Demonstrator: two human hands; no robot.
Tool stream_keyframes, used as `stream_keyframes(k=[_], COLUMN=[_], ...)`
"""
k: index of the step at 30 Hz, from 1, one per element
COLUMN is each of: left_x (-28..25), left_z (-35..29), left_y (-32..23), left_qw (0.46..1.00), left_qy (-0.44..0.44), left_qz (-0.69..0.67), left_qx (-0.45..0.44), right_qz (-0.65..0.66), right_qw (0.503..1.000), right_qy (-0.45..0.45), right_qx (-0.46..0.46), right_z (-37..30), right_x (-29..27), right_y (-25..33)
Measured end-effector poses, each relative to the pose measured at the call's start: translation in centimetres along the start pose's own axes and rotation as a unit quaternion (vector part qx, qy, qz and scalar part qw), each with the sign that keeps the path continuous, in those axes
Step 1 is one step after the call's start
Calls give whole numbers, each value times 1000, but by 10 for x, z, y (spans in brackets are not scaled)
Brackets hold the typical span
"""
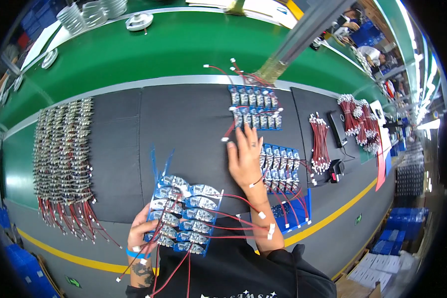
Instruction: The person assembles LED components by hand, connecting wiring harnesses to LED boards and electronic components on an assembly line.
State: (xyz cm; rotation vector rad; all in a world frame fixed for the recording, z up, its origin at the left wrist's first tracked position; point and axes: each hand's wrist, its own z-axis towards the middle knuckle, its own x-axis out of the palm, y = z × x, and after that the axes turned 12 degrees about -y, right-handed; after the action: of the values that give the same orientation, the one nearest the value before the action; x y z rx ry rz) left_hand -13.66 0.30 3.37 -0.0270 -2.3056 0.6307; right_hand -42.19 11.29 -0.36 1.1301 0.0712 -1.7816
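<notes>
stack [63, 149]: sat along mat's [184, 119] L edge
leads [271, 230]: mostly ran R, hid bits of R forearm [260, 196]
panel [198, 214]: over mat's near edge; squarish, long axis unclear tbh
L hand [141, 229]: gripped panel
R hand [245, 161]: spread @ far panel [255, 99]

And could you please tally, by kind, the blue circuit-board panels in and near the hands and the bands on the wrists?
Blue circuit-board panels: 3 (one in the left hand, two near the right hand)
Wristbands: 2 (one blue, one dark)
Total: 5
</notes>
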Motion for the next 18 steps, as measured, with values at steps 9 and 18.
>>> stream_keyframes(k=[9,18], left_x=[2,-11], left_z=[-1,7], left_y=[7,27], left_qw=[996,987], left_qy=[13,-64], left_qz=[-55,2], left_qx=[68,147], right_qz=[492,485], right_qw=[767,743], right_qy=[325,256], right_qx=[254,382], right_z=[-44,-49], right_x=[-46,-39], right_y=[69,101])
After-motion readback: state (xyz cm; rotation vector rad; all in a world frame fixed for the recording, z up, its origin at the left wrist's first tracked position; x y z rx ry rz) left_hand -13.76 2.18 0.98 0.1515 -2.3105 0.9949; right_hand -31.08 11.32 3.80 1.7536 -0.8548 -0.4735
